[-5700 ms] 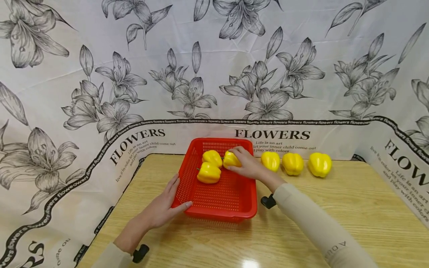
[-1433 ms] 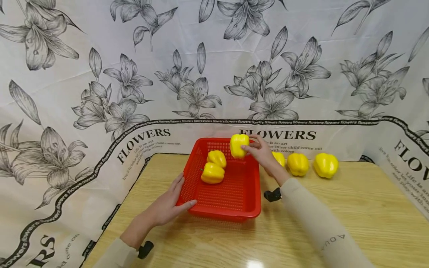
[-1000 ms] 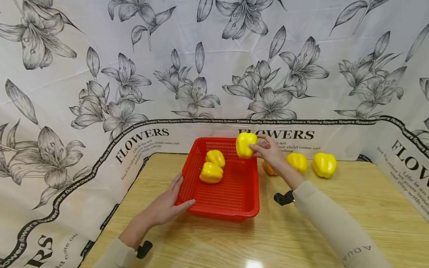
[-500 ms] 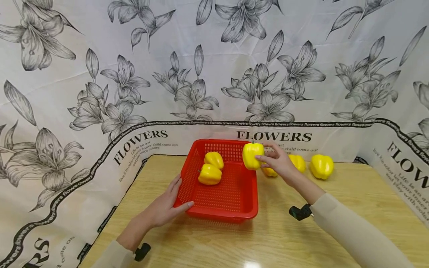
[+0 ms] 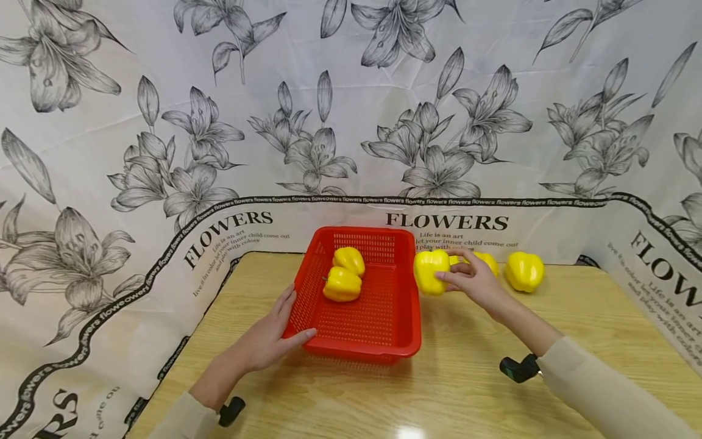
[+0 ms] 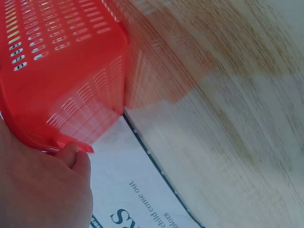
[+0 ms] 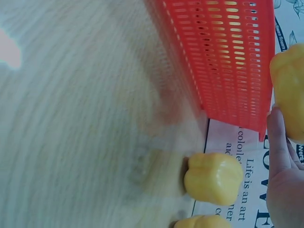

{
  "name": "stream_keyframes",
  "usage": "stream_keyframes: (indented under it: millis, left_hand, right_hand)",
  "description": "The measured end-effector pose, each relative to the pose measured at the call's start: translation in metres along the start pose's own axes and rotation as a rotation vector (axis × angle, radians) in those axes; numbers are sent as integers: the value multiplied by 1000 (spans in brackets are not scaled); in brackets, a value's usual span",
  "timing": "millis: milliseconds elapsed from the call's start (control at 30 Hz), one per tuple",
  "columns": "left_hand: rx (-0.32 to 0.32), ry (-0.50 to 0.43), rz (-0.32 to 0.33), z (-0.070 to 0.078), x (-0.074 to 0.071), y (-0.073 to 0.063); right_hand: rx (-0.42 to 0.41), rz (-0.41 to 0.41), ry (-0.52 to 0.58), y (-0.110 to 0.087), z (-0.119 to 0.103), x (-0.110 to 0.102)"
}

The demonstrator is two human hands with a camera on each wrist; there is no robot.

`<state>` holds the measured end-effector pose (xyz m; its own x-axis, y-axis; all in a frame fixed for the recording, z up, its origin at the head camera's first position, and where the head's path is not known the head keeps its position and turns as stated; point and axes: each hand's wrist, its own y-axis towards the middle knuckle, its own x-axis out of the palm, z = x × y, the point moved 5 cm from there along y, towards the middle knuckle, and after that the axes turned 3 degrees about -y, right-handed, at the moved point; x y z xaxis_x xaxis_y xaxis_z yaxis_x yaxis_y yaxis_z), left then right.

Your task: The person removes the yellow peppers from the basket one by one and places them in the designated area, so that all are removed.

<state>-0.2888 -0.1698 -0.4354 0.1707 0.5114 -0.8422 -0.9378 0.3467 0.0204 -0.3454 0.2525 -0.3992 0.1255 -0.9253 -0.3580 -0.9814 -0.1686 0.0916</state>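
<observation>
Glossy, lobed yellow pepper (image 5: 430,273)

Your head view: forward, down, widest.
Wrist views: close, from opposite sides.
Both wrists share: the red basket (image 5: 359,352).

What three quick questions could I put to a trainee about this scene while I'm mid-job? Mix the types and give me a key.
1. Count: how many yellow peppers lie inside the red basket?
2. True or false: the left hand touches the basket.
3. Where is the pepper held in the right hand? A) on the basket's floor; B) by the basket's right rim; C) against the left hand.

Key: 1. Two. 2. True. 3. B.
</observation>
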Motion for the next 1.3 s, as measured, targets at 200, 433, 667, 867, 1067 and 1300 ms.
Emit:
stream_keyframes:
  millis: [200,433,667,867,1067,1300]
  left_hand:
    - [8,13,11,0,-4,4]
    - [-1,14,3,0,-5,3]
    - [6,18,7,0,-3,1]
    - [9,14,10,-1,-2,1]
    - [0,9,4,-1,-1,0]
    - [-3,11,0,-1,1,0]
  right_hand:
    - [24,-19,-46,-12,8,-7]
    - [49,-50,-75,-22,25,-9]
    - [63,-62,-63,-29,43,-7]
    - [94,-90,-49,-36,56,-6]
    - [136,-126,-30,-42,66,-3]
    - [132,-144,-47,-44,70,-2]
